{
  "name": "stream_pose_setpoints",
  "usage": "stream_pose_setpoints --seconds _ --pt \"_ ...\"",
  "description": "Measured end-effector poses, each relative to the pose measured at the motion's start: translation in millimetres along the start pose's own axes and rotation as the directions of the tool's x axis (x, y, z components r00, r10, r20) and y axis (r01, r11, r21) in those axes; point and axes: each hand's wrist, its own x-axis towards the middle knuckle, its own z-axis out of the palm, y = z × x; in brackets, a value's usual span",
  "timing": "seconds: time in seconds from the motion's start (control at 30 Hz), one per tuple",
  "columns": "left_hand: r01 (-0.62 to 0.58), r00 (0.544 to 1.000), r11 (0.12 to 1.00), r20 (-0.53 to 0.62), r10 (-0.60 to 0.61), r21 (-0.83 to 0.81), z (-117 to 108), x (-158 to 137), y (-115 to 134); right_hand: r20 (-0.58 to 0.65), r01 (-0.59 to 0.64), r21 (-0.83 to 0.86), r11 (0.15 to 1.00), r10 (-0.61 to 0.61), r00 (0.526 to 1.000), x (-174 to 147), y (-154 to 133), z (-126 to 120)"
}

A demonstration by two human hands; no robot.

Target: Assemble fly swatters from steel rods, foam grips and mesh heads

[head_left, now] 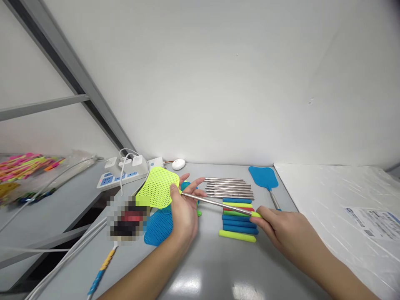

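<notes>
A yellow-green fly swatter point(159, 186) with a metal rod is held between both hands. My left hand point(184, 210) pinches it where the mesh head meets the rod, thumb on top, other fingers spread. My right hand point(278, 227) is closed around the yellow-green handle at the rod's other end. Below the rod lie several coloured handle tubes point(240, 223), blue, yellow, red and green. Behind them is a row of metal rods point(229, 188). Partly hidden under my left hand are blue swatter heads point(158, 226). A blue fly swatter point(264, 177) lies at the back right.
A power strip point(131, 175) with plugged-in chargers stands at the back left, its cables running forward. Near it are a white oval device point(178, 164) and a blurred-out object point(128, 218). Plastic-wrapped white board point(325, 187) covers the right side. Colourful items point(28, 166) lie far left.
</notes>
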Motion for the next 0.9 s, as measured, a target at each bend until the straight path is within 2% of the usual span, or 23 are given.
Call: stream_pose_setpoints --seconds 0.13,0.2,0.27,0.33,0.43,0.53,0.6,0.67,0.73,0.8,0.83,0.9 --pt "0.027 0.999 1.0 0.022 -0.027 -0.003 1 0 -1 -0.218 -0.027 -0.194 0.981 -0.016 0.976 2 -3 -6" --pt "0.039 0.999 0.999 0.026 -0.038 -0.016 1 0 -2 -0.269 -0.039 -0.207 0.978 -0.018 0.963 2 -2 -7" --pt "0.027 0.999 0.999 0.025 -0.026 -0.028 1 0 -1 -0.264 -0.018 -0.155 0.988 -0.024 0.964 2 -1 -6" --pt "0.006 1.0 1.0 0.022 -0.005 -0.021 2 -1 0 -0.193 0.014 -0.035 0.999 -0.021 0.981 2 1 -5" --pt "-0.02 0.999 1.0 0.033 0.02 0.011 3 -4 4 0.064 -0.048 0.253 0.966 0.032 0.997 5 3 -8" --pt "-0.032 0.998 0.999 0.055 0.03 0.034 5 -6 7 0.355 -0.236 0.467 0.852 0.064 0.933 9 3 -17" --pt "-0.025 0.998 0.999 0.063 0.022 0.042 6 -7 6 0.432 -0.297 0.514 0.805 0.056 0.9 10 1 -20" --pt "-0.009 0.998 0.999 0.07 0.006 0.047 7 -9 5 0.359 -0.25 0.465 0.85 0.077 0.93 9 -3 -18" --pt "0.027 0.996 0.998 0.088 -0.031 0.048 9 -12 1 0.163 -0.146 0.301 0.943 0.1 0.982 6 -9 -12" --pt "0.066 0.991 0.997 0.11 -0.071 0.041 12 -18 -3 -0.015 -0.074 0.125 0.989 0.077 0.997 3 -18 -5" --pt "0.084 0.989 0.996 0.121 -0.088 0.036 14 -23 -5 -0.057 -0.06 0.08 0.995 0.065 0.996 2 -24 -2" --pt "0.121 0.98 0.992 0.154 -0.123 0.026 18 -36 -9 -0.052 -0.068 0.104 0.992 0.074 0.996 0 -35 0"
